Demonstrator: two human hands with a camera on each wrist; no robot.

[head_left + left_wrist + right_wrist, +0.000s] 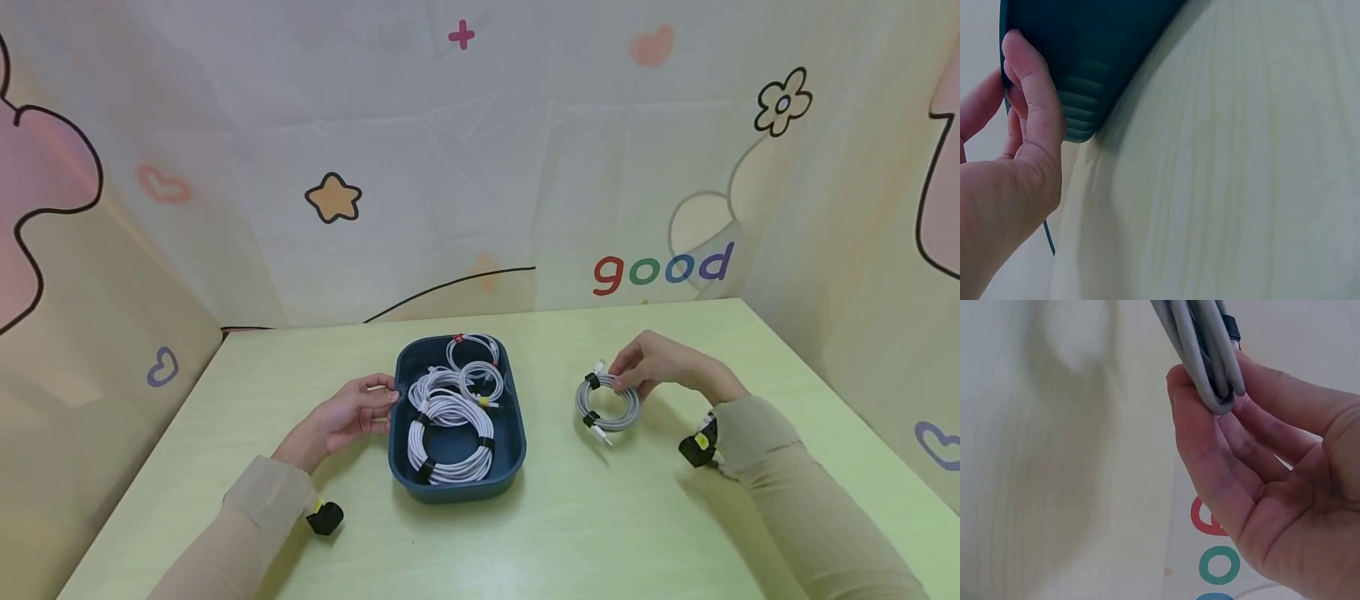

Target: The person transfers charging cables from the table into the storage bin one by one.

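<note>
A dark blue plastic box stands on the table with several coiled white cables inside. My left hand pinches its left rim, the thumb against the side wall in the left wrist view. To the right of the box, my right hand holds a coiled grey-white cable between thumb and fingers. Two black ties bind this coil, and its plug ends stick out at top and bottom. In the right wrist view the coil is lifted off the table, its shadow lying apart from it.
A pale yellow-green table carries the box. Behind it hangs a printed cloth with a star and the word "good", and more cloth closes off both sides. Small black cameras sit on both wrists.
</note>
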